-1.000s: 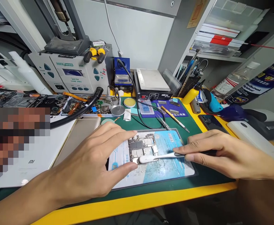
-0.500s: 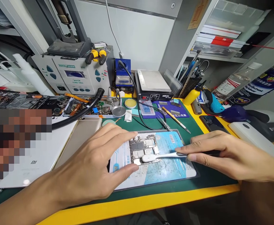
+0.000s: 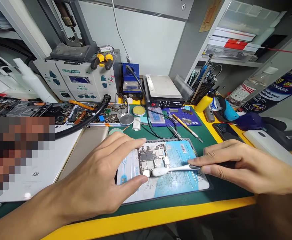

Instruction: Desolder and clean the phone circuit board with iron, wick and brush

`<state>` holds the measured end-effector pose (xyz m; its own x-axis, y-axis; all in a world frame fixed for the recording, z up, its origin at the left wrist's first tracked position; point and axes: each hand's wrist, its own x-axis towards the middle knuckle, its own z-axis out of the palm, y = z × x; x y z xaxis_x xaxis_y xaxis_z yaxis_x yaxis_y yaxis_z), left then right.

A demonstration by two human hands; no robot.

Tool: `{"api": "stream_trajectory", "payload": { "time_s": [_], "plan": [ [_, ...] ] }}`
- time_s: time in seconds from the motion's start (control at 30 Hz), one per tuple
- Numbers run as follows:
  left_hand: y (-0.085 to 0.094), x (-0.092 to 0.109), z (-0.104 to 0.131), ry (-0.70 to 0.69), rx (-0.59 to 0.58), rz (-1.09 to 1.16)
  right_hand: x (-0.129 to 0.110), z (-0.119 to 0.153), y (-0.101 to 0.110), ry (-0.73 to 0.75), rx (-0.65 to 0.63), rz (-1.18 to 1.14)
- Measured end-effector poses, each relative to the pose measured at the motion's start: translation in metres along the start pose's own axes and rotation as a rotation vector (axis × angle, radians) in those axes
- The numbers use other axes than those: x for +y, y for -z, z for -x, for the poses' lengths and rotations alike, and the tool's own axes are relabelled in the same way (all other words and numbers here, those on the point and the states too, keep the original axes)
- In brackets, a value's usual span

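Note:
A bare phone circuit board (image 3: 149, 155) lies on a blue and white printed mat (image 3: 171, 185) on the workbench. My left hand (image 3: 106, 173) spans the board's left side, with the thumb at its near corner and the index finger at its far corner, holding it between them. In my right hand (image 3: 231, 165) is a toothbrush (image 3: 178, 168) with a white and dark handle, pinched between thumb and fingers. The toothbrush's head rests over the near edge of the board, bristles facing down and hidden.
Behind the mat stand a hot air station (image 3: 76, 80), a small heating plate (image 3: 162, 88) and a soldering iron stand (image 3: 131, 78). A black hose (image 3: 91, 116) crosses above a white tablet (image 3: 39, 160) at left. Tweezers (image 3: 177, 133) and a craft knife (image 3: 186, 126) lie beyond the mat.
The toothbrush's head has shifted slightly toward the near edge of the board, and my right hand has moved a little with it. My left hand stays in place.

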<state>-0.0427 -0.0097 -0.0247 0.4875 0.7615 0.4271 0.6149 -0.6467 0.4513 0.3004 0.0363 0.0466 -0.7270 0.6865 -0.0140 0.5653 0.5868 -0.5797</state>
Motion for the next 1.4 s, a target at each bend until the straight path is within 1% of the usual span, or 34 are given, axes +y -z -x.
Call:
{"api": "stream_trajectory", "payload": {
  "time_s": [0.1, 0.27, 0.47, 0.57, 0.67, 0.77, 0.9, 1.0, 1.1, 1.3, 1.4],
  "plan": [
    [-0.0001, -0.0002, 0.0012, 0.009, 0.004, -0.003, 0.0027, -0.0001, -0.0011, -0.015, 0.015, 0.006],
    [0.0, -0.0005, 0.0023, 0.016, 0.009, -0.032, 0.0056, -0.0017, -0.0079, 0.054, 0.038, 0.009],
    [0.0004, -0.0008, 0.002, 0.024, 0.002, -0.036, 0.0046, 0.0017, -0.0018, 0.047, 0.013, 0.032],
    [0.0007, -0.0012, 0.0024, 0.019, 0.002, -0.04, 0.0064, 0.0015, -0.0036, 0.032, 0.024, 0.028],
    [0.0004, -0.0016, 0.0023, 0.016, -0.006, -0.044, 0.0054, -0.0004, -0.0066, 0.059, 0.031, 0.032],
    [-0.0007, -0.0013, 0.0022, 0.033, -0.015, -0.028, 0.0028, -0.0008, -0.0045, 0.085, 0.015, 0.045],
    [-0.0005, -0.0002, 0.0031, 0.043, -0.006, -0.01, 0.0043, 0.0005, -0.0005, 0.06, 0.009, 0.056],
    [0.0006, 0.0002, 0.0036, 0.047, -0.009, -0.012, 0.0064, 0.0004, -0.003, 0.048, 0.028, 0.05],
    [0.0007, -0.0001, 0.0032, 0.048, -0.016, -0.017, 0.0058, 0.0006, -0.0049, 0.074, 0.021, 0.044],
    [-0.001, -0.0003, 0.0024, 0.048, -0.011, -0.023, 0.007, 0.003, 0.0012, 0.067, 0.013, 0.062],
    [-0.0005, -0.0002, 0.0027, 0.044, -0.007, -0.026, 0.0069, 0.0011, -0.0014, 0.063, 0.029, 0.066]
  ]
}}
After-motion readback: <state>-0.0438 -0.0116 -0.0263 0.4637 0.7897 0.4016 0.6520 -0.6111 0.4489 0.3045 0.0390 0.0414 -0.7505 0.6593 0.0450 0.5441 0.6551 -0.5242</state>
